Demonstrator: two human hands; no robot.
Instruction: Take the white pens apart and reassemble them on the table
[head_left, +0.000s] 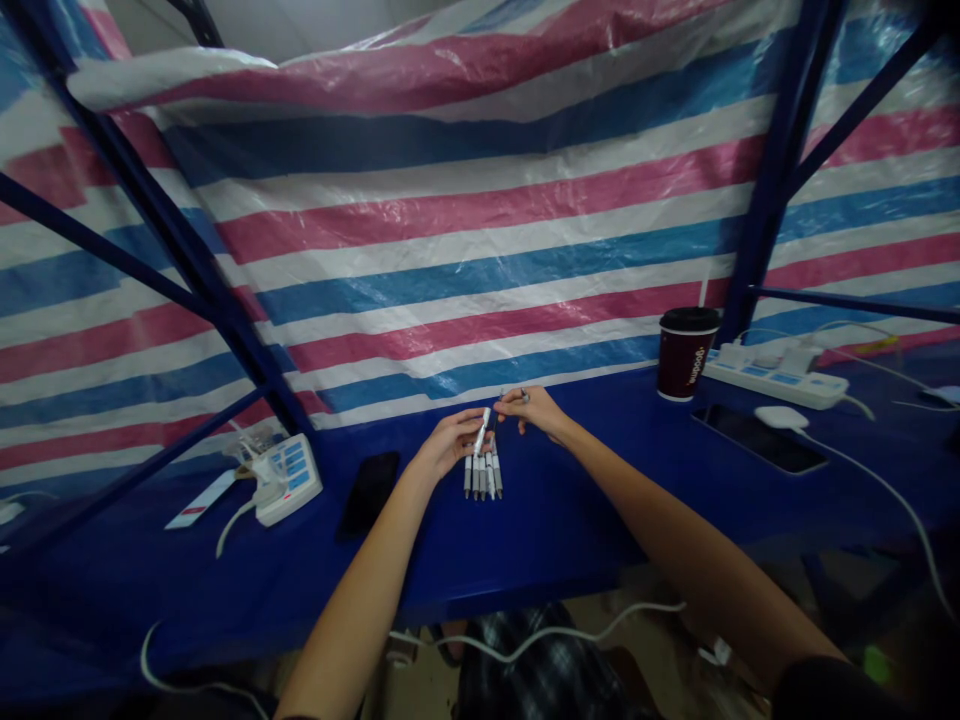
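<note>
Several white and grey pens (482, 477) lie side by side on the blue tabletop (555, 530), pointing toward me. Just above their far ends, my left hand (448, 440) holds a white pen part (482, 430), tilted, between its fingers. Close on its right, my right hand (536, 410) has its fingers pinched together around a thin dark piece, too small to make out fully. The two hands are nearly touching.
A black phone (369, 492) and a white power strip (289, 480) are on the left. To the right are a dark lidded cup (681, 355), another power strip (780, 378), and a second phone (761, 438) with a white charger (781, 417). A striped sheet hangs behind.
</note>
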